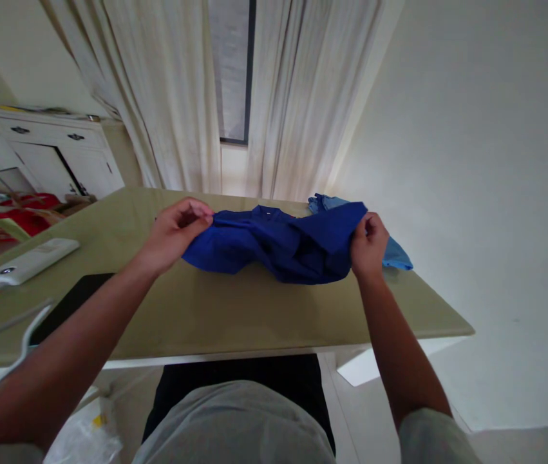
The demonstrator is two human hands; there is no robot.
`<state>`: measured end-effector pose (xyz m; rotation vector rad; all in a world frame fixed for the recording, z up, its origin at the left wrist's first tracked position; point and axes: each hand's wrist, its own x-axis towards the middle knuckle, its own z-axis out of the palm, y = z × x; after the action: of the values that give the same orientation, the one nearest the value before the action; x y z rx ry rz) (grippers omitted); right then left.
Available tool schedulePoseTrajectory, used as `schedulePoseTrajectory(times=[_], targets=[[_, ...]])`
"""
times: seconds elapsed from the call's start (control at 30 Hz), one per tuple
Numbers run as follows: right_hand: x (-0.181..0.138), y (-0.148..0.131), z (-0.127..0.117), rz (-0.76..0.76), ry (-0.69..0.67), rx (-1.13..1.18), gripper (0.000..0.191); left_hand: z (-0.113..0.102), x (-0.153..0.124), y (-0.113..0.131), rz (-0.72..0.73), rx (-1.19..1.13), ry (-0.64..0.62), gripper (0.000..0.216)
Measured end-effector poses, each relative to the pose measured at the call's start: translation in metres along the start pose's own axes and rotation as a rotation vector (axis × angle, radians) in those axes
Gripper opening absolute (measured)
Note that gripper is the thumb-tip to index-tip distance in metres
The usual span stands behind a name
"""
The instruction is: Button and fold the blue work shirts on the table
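A dark blue garment (274, 241), with what looks like a collar at its far middle edge, is stretched between my two hands over the table (235, 316). My left hand (177, 229) pinches its left end between thumb and fingers. At the other end, my right hand (369, 241) is closed on the raised right edge of the cloth. Folds sag between the hands, and I cannot tell how much of the garment rests on the tabletop. A light blue cloth (396, 254) lies behind and to the right, partly hidden by the garment and my right hand.
On the table's left are a white power strip (35, 260) with a plug and a flat black object (73, 306), partly behind my left forearm. Curtains (167, 96) hang beyond the far edge. A wall (486, 193) rises on the right; a white cabinet (61, 151) stands far left.
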<state>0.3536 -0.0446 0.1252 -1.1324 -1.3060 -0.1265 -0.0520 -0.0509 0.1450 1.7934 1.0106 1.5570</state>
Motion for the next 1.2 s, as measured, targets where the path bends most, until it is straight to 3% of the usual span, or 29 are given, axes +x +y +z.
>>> schedulePoseTrajectory(times=[0.07,0.17,0.27,0.33,0.4,0.47,0.53,0.6,0.73,0.87,0.93,1.0,1.1,1.2], targets=[[0.022,0.002,0.002,0.036,0.06,0.091,0.031,0.001,0.011,0.014,-0.029,-0.183,0.069,0.025],[0.031,0.007,0.0,0.194,0.033,0.264,0.03,-0.004,0.013,0.021,-0.052,-0.275,0.087,0.025],[0.012,0.01,-0.011,0.335,-0.056,0.347,0.033,-0.02,-0.002,0.012,0.016,-0.095,0.043,0.026],[-0.013,0.01,-0.022,0.353,-0.131,0.305,0.035,-0.033,-0.02,-0.001,0.078,0.151,-0.079,0.026],[-0.045,0.01,-0.037,0.348,-0.269,0.221,0.037,-0.044,-0.046,-0.015,0.122,0.387,-0.249,0.025],[-0.078,0.011,-0.055,0.372,-0.508,0.177,0.042,-0.052,-0.08,-0.029,0.123,0.544,-0.394,0.026],[-0.106,0.013,-0.073,0.418,-0.789,0.166,0.057,-0.053,-0.118,-0.041,0.085,0.651,-0.483,0.03],[-0.128,0.013,-0.087,0.395,-0.951,0.111,0.074,-0.05,-0.154,-0.052,0.05,0.737,-0.514,0.041],[-0.148,0.002,-0.099,0.23,-0.905,-0.011,0.068,-0.04,-0.196,-0.066,0.045,0.848,-0.487,0.064],[-0.16,-0.018,-0.093,0.107,-0.917,-0.027,0.092,-0.037,-0.196,-0.067,0.026,0.731,-0.4,0.036],[-0.17,-0.023,-0.086,0.031,-0.906,-0.073,0.105,-0.034,-0.191,-0.063,0.098,0.715,-0.296,0.022],[-0.181,-0.022,-0.078,-0.027,-0.849,-0.119,0.106,-0.029,-0.186,-0.059,0.213,0.761,-0.235,0.026],[-0.195,-0.011,-0.064,-0.078,-0.79,-0.184,0.099,-0.019,-0.184,-0.058,0.319,0.895,-0.301,0.032],[-0.203,0.0,-0.054,-0.048,-0.783,-0.227,0.088,-0.012,-0.184,-0.062,0.33,1.04,-0.369,0.023]])
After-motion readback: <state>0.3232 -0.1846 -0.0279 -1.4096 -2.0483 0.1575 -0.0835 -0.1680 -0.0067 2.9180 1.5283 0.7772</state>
